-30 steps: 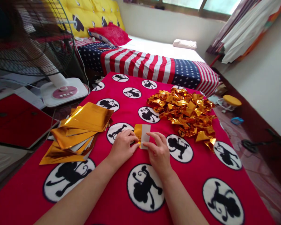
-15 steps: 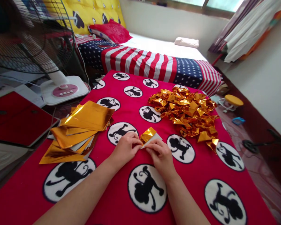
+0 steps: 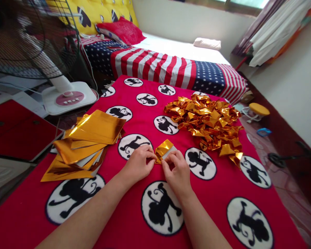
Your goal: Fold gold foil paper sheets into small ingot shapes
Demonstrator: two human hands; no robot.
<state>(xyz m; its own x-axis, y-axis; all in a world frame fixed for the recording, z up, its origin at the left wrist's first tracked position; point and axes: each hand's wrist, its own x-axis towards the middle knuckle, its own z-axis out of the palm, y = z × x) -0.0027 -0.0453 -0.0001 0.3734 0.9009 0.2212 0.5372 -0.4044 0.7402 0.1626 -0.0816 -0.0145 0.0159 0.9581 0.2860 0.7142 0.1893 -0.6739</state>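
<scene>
The left hand (image 3: 141,162) has its thumb and index finger closed narrowly on the lower left corner of the partly folded gold foil paper (image 3: 163,148). The right hand (image 3: 178,171) pinches its lower edge, close beside. The paper lies on the red monkey-print cloth (image 3: 204,214).

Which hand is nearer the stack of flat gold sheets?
Left. The left hand is to the right of the flat gold sheets, at the left edge of the small folded piece; the right hand is farther right, across that piece.
</scene>
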